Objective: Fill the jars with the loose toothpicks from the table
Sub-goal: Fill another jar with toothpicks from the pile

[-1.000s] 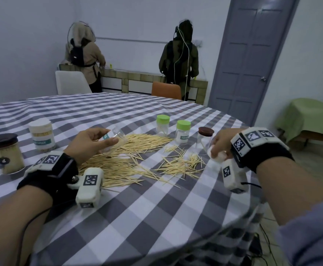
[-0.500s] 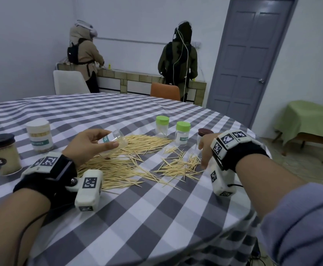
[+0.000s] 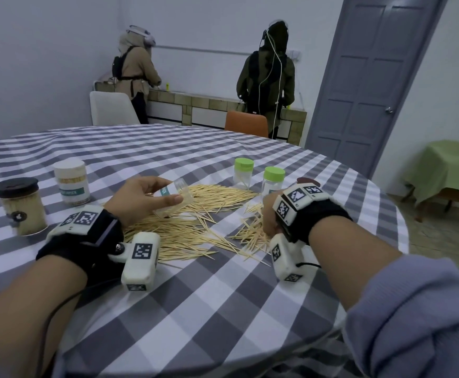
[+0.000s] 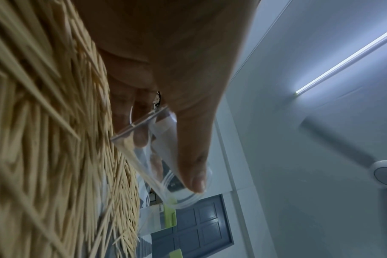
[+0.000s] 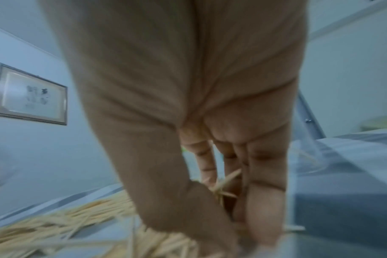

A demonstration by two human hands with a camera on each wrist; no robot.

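Loose toothpicks [image 3: 184, 233] lie in a wide pile on the checked tablecloth, with a smaller heap [image 3: 250, 233] to its right. My left hand [image 3: 146, 197] grips a clear open jar [image 3: 175, 199], tilted low over the big pile; in the left wrist view the thumb lies along the jar [image 4: 157, 157] beside the toothpicks [image 4: 44, 139]. My right hand [image 3: 269, 214] is down in the smaller heap. The blurred right wrist view shows the thumb and fingers of that hand [image 5: 239, 218] closing on a few toothpicks [image 5: 223, 185].
Two green-lidded jars [image 3: 243, 173] [image 3: 273, 181] and a brown-lidded jar [image 3: 307, 181] stand behind the piles. At the left stand a black-lidded jar [image 3: 20, 205] and a white one [image 3: 71, 184], both full. The table edge [image 3: 397, 241] runs close on the right. Two people stand at the far counter.
My right hand has moved left from beside the brown-lidded jar and come down into the smaller heap. The left hand holds the jar in much the same place.
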